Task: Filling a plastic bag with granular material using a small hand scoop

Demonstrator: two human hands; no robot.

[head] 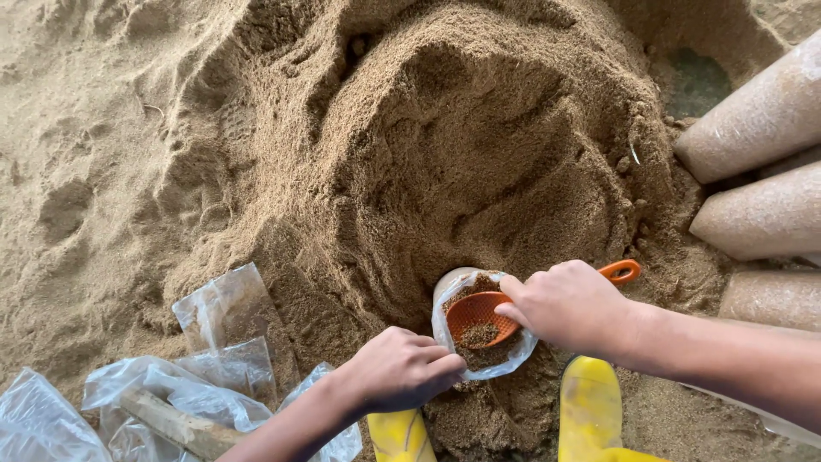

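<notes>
My right hand [569, 305] grips an orange plastic scoop [481, 318] by its handle [622, 271]. The scoop's bowl sits inside the mouth of a clear plastic bag [483, 361] partly filled with brown sawdust. My left hand [400, 369] holds the bag's near-left edge, fingers curled on the plastic. The bag stands at the foot of a big sawdust pile [445, 145].
Filled, packed cylindrical bags [761, 120] lie at the right edge. Empty clear plastic bags [214, 368] and a wooden stick [175, 425] lie at the lower left. Two yellow boots [590, 406] stand at the bottom. Loose sawdust covers the ground.
</notes>
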